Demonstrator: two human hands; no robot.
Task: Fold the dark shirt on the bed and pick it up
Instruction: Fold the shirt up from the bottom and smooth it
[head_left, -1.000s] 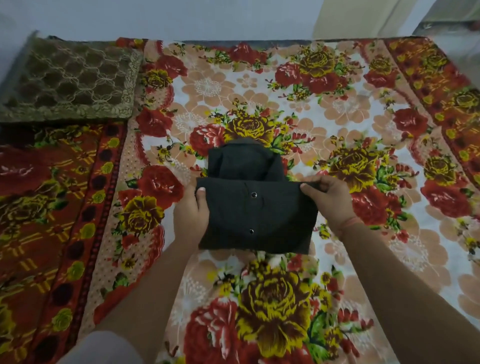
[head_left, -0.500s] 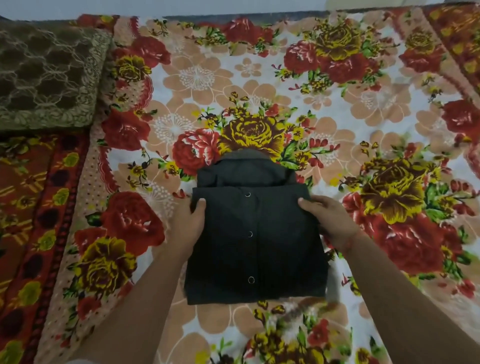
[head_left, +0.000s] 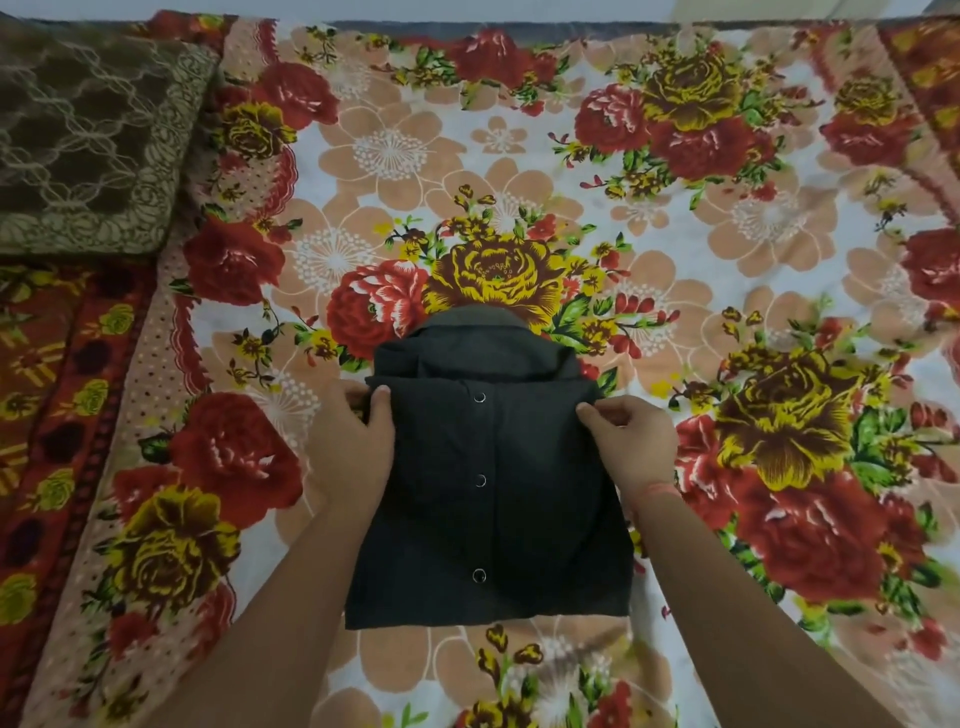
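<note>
The dark shirt (head_left: 488, 493) lies folded into a compact rectangle on the floral bedsheet (head_left: 675, 218), its collar pointing away from me and three snap buttons showing down the middle. My left hand (head_left: 353, 441) grips the upper left corner of the top fold, thumb on top. On the other side, my right hand (head_left: 628, 441) pinches the upper right corner between thumb and fingers. Both forearms reach in from the bottom of the view, beside the shirt's sides.
A brown lace-patterned pillow (head_left: 88, 140) sits at the far left corner of the bed. A darker red and orange patterned cloth (head_left: 47, 415) runs down the left edge. The bed's far edge meets a pale wall.
The top fold has been laid forward and flattened, so the shirt's folded panel now looks longer with three buttons showing. My view has tilted down and closer; both hands stay on the upper corners.
</note>
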